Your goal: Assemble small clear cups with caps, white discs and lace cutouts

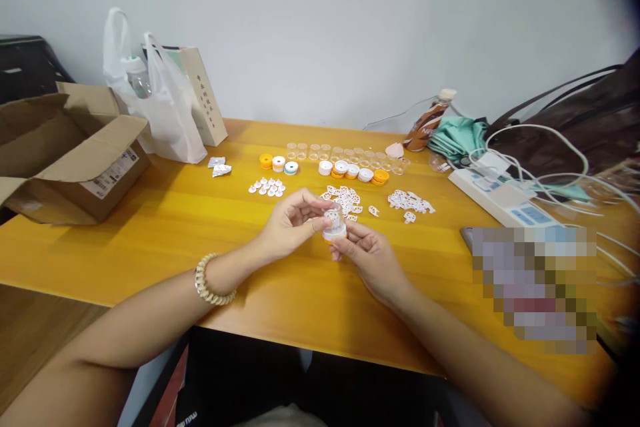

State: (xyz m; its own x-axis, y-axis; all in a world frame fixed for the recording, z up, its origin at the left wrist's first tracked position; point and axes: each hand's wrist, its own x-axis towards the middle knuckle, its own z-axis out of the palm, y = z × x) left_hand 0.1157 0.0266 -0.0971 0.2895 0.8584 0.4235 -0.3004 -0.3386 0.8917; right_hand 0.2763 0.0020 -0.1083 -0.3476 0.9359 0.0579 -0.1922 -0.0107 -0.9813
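Observation:
My left hand (293,221) and my right hand (367,255) meet over the middle of the yellow table (165,227). Between their fingertips is a small clear jar (333,219) with white pieces inside, sitting on a white and orange cap (335,233). The left fingers pinch the clear jar from the left. The right fingers hold the cap from below. A pale bracelet (209,281) circles my left wrist. Just behind the hands lie heaps of small white flat pieces (345,199), with further heaps at the left (267,187) and right (410,202).
A row of orange, white and teal caps (350,170) and small clear jars (340,151) lines the back. An open cardboard box (65,147) and white plastic bag (160,107) stand at the left. A power strip (500,197), cables, a bottle (427,121) and dark bag (580,120) are at the right.

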